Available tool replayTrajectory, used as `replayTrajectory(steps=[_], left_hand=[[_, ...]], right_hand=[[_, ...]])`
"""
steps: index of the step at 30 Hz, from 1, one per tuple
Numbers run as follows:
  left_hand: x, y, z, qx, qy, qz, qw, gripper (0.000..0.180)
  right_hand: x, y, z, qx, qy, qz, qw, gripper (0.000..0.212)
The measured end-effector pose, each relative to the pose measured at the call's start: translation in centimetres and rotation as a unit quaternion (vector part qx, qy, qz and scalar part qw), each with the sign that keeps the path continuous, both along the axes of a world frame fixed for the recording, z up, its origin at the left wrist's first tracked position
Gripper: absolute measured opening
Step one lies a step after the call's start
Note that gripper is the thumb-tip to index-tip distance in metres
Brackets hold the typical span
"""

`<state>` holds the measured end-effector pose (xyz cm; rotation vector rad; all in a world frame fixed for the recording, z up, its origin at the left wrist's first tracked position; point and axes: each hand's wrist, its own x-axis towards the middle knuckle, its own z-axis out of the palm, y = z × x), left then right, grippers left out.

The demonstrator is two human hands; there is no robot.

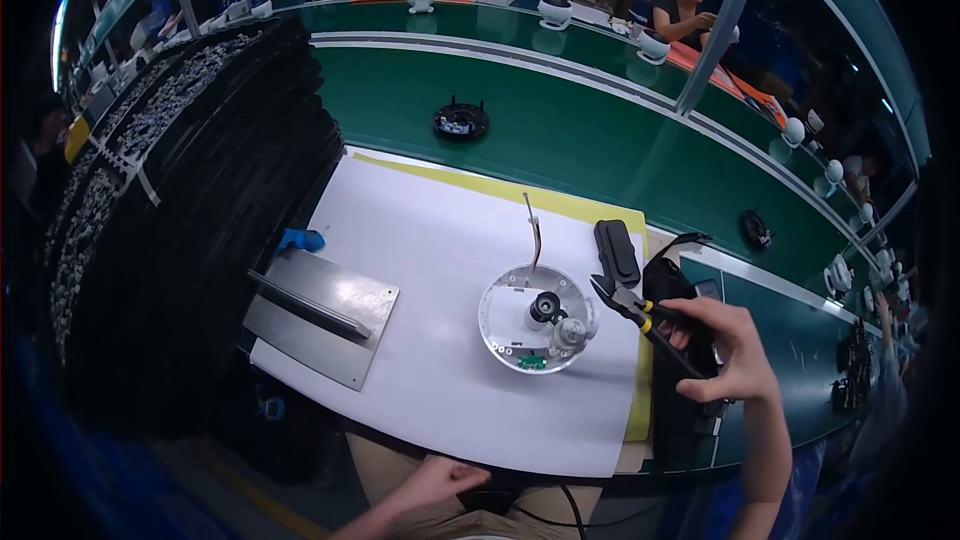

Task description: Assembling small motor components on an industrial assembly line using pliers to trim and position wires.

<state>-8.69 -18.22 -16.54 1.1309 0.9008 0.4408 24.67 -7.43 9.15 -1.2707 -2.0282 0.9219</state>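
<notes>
The pliers (pixel 626 302) are in the right hand (pixel 742 355), above the right border of the smooth white sheet (pixel 430 390), just beside the black case (pixel 618 252). Their short nose is of dark metal and points to the upper left — its two blades stand a little apart. The long axis runs diagonally, with the handles going down to the right; these are black, with yellow bands near the pivot, and they spread like a V. The grip of the right hand is closed around the handles, fingertips visible between them, and the thumb lies near the lower handle

To the left of the pliers, the round housing (pixel 489 330) lies open side up on the sheet, like a shallow pale bowl. It carries a ribbed black cylinder (pixel 546 307), a cloudy grey part (pixel 570 336) and a small green board (pixel 531 363); a thin wire (pixel 537 240) rises from it. Farther left, a flat metal plate (pixel 340 365) bears a straight bar (pixel 320 310)

The left hand (pixel 443 481) is near the lap, with curled fingers — I cannot tell if it holds something
</notes>
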Motion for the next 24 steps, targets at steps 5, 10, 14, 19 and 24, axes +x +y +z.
replayTrajectory(steps=[5,10,14,19,24], left_hand=[[1.2,0.2,-18.0,0.325,0.202,0.042,0.923,0.031],[1.6,2.9,-1.9,0.205,0.248,-0.191,0.927,0.037],[-0.7,1.7,8.5,-0.016,-0.028,-0.082,0.996,0.039],[3.6,9.7,13.2,-0.098,-0.143,0.133,0.976,0.053],[6.8,14.8,11.1,-0.102,-0.262,0.107,0.954,0.054]], right_hand=[[-1.6,-2.8,-4.8,-0.044,0.113,-0.054,0.991,0.067],[-0.5,-6.8,-9.3,-0.085,0.237,-0.184,0.950,0.078],[-2.7,-8.5,-11.3,-0.073,0.341,-0.200,0.916,0.079],[-3.7,-10.2,-12.0,0.037,0.201,-0.110,0.973,0.077],[-5.3,-10.5,-9.7,0.056,0.084,0.013,0.995,0.069]])
